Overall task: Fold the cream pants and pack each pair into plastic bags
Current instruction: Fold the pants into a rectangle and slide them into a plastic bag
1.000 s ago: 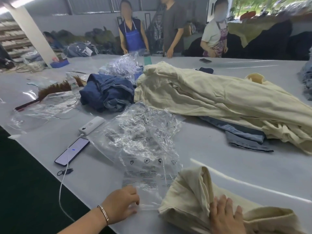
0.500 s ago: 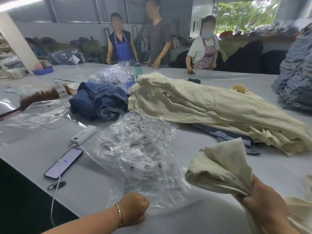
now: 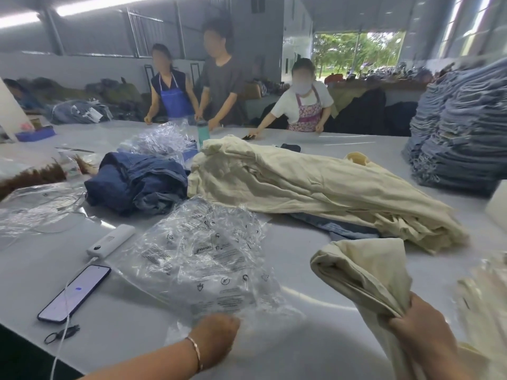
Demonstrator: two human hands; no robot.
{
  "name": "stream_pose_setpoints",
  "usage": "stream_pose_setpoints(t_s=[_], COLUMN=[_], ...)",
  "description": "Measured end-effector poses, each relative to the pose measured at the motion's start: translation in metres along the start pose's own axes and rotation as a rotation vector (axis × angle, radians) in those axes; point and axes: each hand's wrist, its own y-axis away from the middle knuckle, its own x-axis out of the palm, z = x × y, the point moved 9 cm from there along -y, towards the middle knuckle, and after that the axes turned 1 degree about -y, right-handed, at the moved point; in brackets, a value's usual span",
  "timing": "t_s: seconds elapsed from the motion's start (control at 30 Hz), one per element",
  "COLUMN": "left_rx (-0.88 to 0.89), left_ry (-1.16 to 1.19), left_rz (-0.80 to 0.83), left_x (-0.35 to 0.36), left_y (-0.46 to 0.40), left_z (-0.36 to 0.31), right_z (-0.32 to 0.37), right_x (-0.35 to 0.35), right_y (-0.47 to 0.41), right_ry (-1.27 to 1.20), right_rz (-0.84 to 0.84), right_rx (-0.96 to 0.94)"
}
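At the far left of the table (image 3: pixel 131 335) a phone (image 3: pixel 74 293) lies cabled to a power bank (image 3: pixel 111 239), and both are best kept out of the working area. Just right of them a heap of bags (image 3: pixel 208 253) is spread, and its near edge is gripped by the left hand (image 3: pixel 214 338), whose fingers are curled down onto the plastic; whether one bag or several are pinched cannot be told. Judged from this, the step in hand is bagging: a single bag should be peeled from the heap and its mouth held wide and flat on the table, so the fold can be slid in without being crumpled. Behind, jeans (image 3: pixel 137 185) and a long pile of unfolded cream pants (image 3: pixel 315 187) are seen, well apart from the hands. To the right, the folded pants (image 3: pixel 356 270) are held off the table by the right hand (image 3: pixel 422 341), clamped round their bunched lower end with the fingers closed tight. The fold is better supported from beneath, since it could sag open. At the far right a denim stack (image 3: pixel 461 133) is seen.
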Motion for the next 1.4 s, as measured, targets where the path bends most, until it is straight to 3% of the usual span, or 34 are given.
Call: stream_pose_setpoints(t_s=[0.1,0.17,0.33,0.5,0.67,0.87,1.13,1.4], left_rx=[-0.202,-0.198,-0.063,-0.197,-0.243,-0.272,-0.397,-0.496], left_ry=[0.277,0.416,0.555,0.805,0.802,0.759,1.157,1.134], left_rz=[-0.133,-0.142,-0.091,0.099,0.253,0.259,0.393,0.437], left_x=[-0.040,-0.049,-0.064,-0.045,-0.025,-0.018,0.008,0.022], left_y=[-0.022,-0.032,-0.045,-0.047,-0.045,-0.046,-0.027,-0.017], left_z=[0.031,0.036,0.028,0.033,0.028,0.026,0.011,0.001], right_z=[0.001,-0.001,-0.006,-0.012,-0.012,-0.012,-0.010,-0.009], right_x=[-0.004,-0.008,-0.020,-0.024,-0.024,-0.019,-0.008,-0.011], right_y=[-0.001,-0.002,-0.007,-0.008,-0.012,-0.013,-0.014,-0.012], right_ry=[-0.064,-0.124,-0.266,-0.300,-0.307,-0.303,-0.266,-0.275], right_rz=[-0.028,-0.047,-0.089,-0.102,-0.082,-0.031,0.026,0.038], right_rx=[-0.016,-0.012,-0.003,0.019,0.020,-0.004,-0.028,-0.012])
